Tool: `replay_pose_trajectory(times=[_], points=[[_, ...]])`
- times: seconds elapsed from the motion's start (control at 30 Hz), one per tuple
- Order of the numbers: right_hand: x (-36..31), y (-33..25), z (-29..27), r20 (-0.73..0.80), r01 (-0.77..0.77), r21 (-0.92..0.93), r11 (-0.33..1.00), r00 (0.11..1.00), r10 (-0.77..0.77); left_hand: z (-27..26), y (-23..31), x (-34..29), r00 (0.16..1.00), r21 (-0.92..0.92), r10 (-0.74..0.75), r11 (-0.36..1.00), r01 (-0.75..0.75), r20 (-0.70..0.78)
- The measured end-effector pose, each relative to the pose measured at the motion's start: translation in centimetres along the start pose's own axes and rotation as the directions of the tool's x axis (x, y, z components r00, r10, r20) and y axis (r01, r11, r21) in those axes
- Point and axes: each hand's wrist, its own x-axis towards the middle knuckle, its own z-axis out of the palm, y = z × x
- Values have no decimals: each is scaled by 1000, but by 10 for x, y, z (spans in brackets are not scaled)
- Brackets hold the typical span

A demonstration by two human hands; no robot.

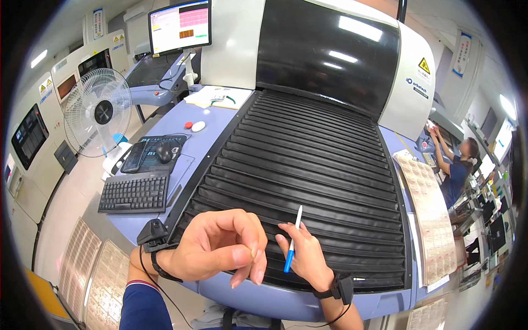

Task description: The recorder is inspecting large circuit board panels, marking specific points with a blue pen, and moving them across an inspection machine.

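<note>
My left hand (223, 247) is raised in the near middle, thumb and index fingertips pressed together in a pinch. Whatever may sit between those fingertips is too small to make out. To its right, my right hand (308, 256) holds a slim white pen (297, 220) with a blue end, slanting upward between thumb and fingers. The pen's white end points away from me and the blue end toward me. Both hands are over the near part of a black ribbed bellows cover (297, 165) on a large machine. A strapped black device sits on each wrist.
Left of the bellows are a keyboard (135, 192), a mouse (164, 152), red and white round pieces and a monitor (180, 27). A standing fan (102, 110) is farther left. Patterned panels (426, 214) lie along the right edge. Another person (459, 170) works at the far right.
</note>
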Motion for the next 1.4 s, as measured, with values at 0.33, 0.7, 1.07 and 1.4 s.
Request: replay_pose_trajectory(times=[0.33,0.7,1.07,1.4], points=[[4,13,-26,-152,-183,-6,983,972,180,-54,-40,15,973,458,-67,874,163,-219],[19,30,-37,-299,-166,-82,983,945,135,-198,-50,-25,803,921,534,-106,374,-265],[10,76,-42,-143,-245,-316,917,967,209,-201,-85,-19,764,854,476,-49,518,-436],[23,33,-21,-217,-65,-666,743,970,-110,-176,-39,-25,528,588,621,767,-256,-580]])
